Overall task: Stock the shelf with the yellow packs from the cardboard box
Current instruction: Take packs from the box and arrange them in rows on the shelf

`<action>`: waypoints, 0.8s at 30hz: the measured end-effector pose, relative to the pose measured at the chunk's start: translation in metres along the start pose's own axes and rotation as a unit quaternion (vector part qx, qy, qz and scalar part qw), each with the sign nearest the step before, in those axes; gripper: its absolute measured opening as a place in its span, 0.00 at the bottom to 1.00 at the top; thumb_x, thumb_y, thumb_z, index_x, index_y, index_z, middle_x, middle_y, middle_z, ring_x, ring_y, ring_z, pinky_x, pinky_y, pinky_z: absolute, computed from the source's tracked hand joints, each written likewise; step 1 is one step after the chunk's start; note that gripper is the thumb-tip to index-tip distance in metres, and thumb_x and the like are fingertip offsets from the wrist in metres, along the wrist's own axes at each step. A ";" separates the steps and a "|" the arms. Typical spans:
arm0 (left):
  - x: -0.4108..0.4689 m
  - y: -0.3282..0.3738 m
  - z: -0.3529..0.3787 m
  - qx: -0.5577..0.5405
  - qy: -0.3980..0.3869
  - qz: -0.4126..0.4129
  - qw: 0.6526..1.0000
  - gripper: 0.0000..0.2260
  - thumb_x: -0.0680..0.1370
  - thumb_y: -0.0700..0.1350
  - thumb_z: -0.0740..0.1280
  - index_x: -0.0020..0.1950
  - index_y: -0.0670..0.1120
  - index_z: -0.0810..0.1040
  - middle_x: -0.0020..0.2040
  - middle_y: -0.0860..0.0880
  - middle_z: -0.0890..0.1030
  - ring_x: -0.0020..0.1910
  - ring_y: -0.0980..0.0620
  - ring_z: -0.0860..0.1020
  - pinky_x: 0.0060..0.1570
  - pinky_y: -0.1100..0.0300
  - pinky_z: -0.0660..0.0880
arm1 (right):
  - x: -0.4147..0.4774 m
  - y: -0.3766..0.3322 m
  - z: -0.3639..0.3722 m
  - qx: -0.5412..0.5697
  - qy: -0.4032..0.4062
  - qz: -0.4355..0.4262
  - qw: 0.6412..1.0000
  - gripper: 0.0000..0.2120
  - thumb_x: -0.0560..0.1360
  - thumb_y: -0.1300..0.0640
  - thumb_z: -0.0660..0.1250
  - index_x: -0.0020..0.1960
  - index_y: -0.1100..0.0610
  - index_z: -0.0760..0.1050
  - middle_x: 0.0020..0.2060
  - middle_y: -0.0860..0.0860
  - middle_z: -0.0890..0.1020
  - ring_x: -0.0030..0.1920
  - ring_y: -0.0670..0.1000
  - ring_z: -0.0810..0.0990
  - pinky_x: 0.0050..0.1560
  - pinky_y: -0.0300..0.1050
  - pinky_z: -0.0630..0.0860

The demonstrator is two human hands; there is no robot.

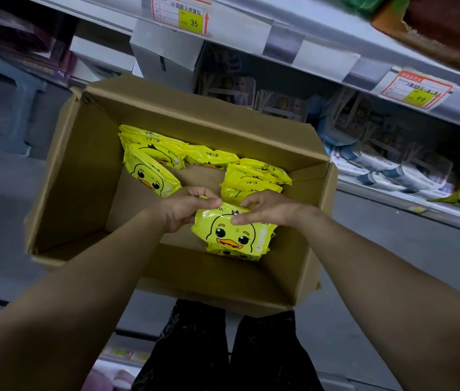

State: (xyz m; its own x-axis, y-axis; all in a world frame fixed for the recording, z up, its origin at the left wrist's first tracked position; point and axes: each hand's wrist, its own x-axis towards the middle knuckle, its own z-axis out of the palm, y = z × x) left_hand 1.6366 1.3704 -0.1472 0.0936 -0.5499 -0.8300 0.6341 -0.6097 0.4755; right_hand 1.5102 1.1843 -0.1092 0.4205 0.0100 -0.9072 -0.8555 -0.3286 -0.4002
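Cardboard box (82, 179) of yellow packs (152, 170); grey shop shelves (336, 21), price tags (418, 90)

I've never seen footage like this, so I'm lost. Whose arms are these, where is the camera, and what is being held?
There is no machine: a person wears one camera on the head, so you look down along their own arms. The left hand and right hand both grip a yellow pack printed with a duck face, with another pack just under it, inside an open cardboard box. Beyond the hands, more yellow packs lie in the box. Behind it are shop shelves with price tags.
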 end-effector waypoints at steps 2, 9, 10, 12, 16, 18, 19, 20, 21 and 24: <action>-0.001 0.007 0.007 -0.003 -0.005 0.004 1.000 0.04 0.74 0.44 0.71 0.47 0.46 0.80 0.38 0.51 0.83 0.36 0.55 0.81 0.35 0.62 0.78 | -0.010 -0.007 -0.003 -0.028 -0.011 -0.002 1.000 0.29 0.67 0.38 0.77 0.64 0.49 0.78 0.56 0.43 0.78 0.62 0.46 0.75 0.63 0.42 0.70; 0.011 0.010 0.025 -0.059 0.113 0.058 0.990 0.13 0.78 0.52 0.68 0.59 0.48 0.79 0.59 0.47 0.82 0.56 0.50 0.81 0.56 0.51 0.79 | -0.058 -0.007 -0.061 0.001 0.118 -0.043 0.992 0.40 0.59 0.31 0.76 0.64 0.53 0.79 0.60 0.45 0.81 0.62 0.49 0.78 0.63 0.43 0.71; 0.015 0.006 0.028 -0.043 0.123 0.058 0.990 0.10 0.78 0.53 0.67 0.56 0.49 0.79 0.59 0.48 0.82 0.57 0.50 0.80 0.57 0.50 0.78 | -0.065 -0.004 -0.071 0.003 0.125 -0.042 0.991 0.42 0.55 0.28 0.76 0.61 0.52 0.80 0.57 0.44 0.82 0.59 0.48 0.80 0.63 0.45 0.72; 0.021 -0.001 0.036 -0.007 0.127 0.059 0.990 0.07 0.78 0.53 0.68 0.53 0.51 0.79 0.57 0.50 0.82 0.58 0.52 0.79 0.57 0.52 0.77 | -0.075 0.003 -0.085 0.020 0.129 -0.037 0.991 0.38 0.53 0.30 0.79 0.56 0.51 0.82 0.52 0.42 0.84 0.54 0.45 0.81 0.64 0.46 0.73; 0.038 -0.028 0.051 0.159 0.105 0.104 0.976 0.09 0.77 0.46 0.71 0.55 0.43 0.81 0.49 0.52 0.81 0.46 0.60 0.76 0.43 0.69 0.72 | -0.090 0.017 -0.100 0.052 0.120 -0.051 0.990 0.28 0.56 0.39 0.81 0.52 0.50 0.85 0.47 0.45 0.87 0.50 0.49 0.86 0.64 0.53 0.77; 0.049 -0.045 0.053 0.236 0.108 0.110 0.960 0.09 0.75 0.46 0.73 0.52 0.44 0.83 0.50 0.50 0.82 0.46 0.57 0.78 0.42 0.70 0.74 | -0.093 0.025 -0.103 0.075 0.124 -0.052 0.988 0.21 0.61 0.47 0.81 0.52 0.51 0.85 0.45 0.47 0.87 0.48 0.50 0.87 0.61 0.53 0.79; 0.055 -0.052 0.053 0.268 0.115 0.110 0.950 0.07 0.74 0.48 0.75 0.50 0.47 0.83 0.51 0.49 0.82 0.49 0.54 0.79 0.47 0.65 0.76 | -0.093 0.031 -0.104 0.082 0.129 -0.052 0.987 0.19 0.63 0.49 0.81 0.52 0.52 0.85 0.45 0.47 0.87 0.47 0.51 0.87 0.60 0.53 0.79; 0.062 -0.058 0.052 0.299 0.123 0.108 0.940 0.06 0.73 0.49 0.76 0.47 0.50 0.84 0.51 0.49 0.82 0.51 0.52 0.79 0.52 0.60 0.77 | -0.093 0.034 -0.103 0.089 0.134 -0.049 0.986 0.17 0.64 0.51 0.81 0.52 0.53 0.84 0.45 0.47 0.87 0.47 0.50 0.87 0.59 0.52 0.80; 0.066 -0.060 0.051 0.328 0.130 0.108 0.929 0.06 0.72 0.50 0.76 0.45 0.52 0.83 0.52 0.50 0.81 0.52 0.51 0.79 0.54 0.56 0.76 | -0.092 0.038 -0.102 0.096 0.134 -0.049 0.985 0.16 0.65 0.52 0.81 0.52 0.53 0.84 0.45 0.47 0.87 0.47 0.50 0.87 0.57 0.50 0.80; 0.071 -0.061 0.051 0.445 0.152 0.135 0.872 0.07 0.71 0.52 0.76 0.46 0.52 0.85 0.49 0.53 0.76 0.53 0.52 0.75 0.54 0.56 0.72 | -0.089 0.047 -0.095 0.124 0.135 -0.056 0.981 0.16 0.65 0.55 0.80 0.51 0.54 0.84 0.44 0.48 0.88 0.44 0.49 0.87 0.50 0.45 0.82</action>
State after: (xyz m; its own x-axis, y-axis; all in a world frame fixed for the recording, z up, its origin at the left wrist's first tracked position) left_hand 1.5650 1.3393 -0.2206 0.4322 -0.6473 -0.6279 -0.2761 -0.7578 0.5912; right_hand 1.4612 1.0780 -0.0346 0.5523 -0.2285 -0.8017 -0.8324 -0.0988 -0.5453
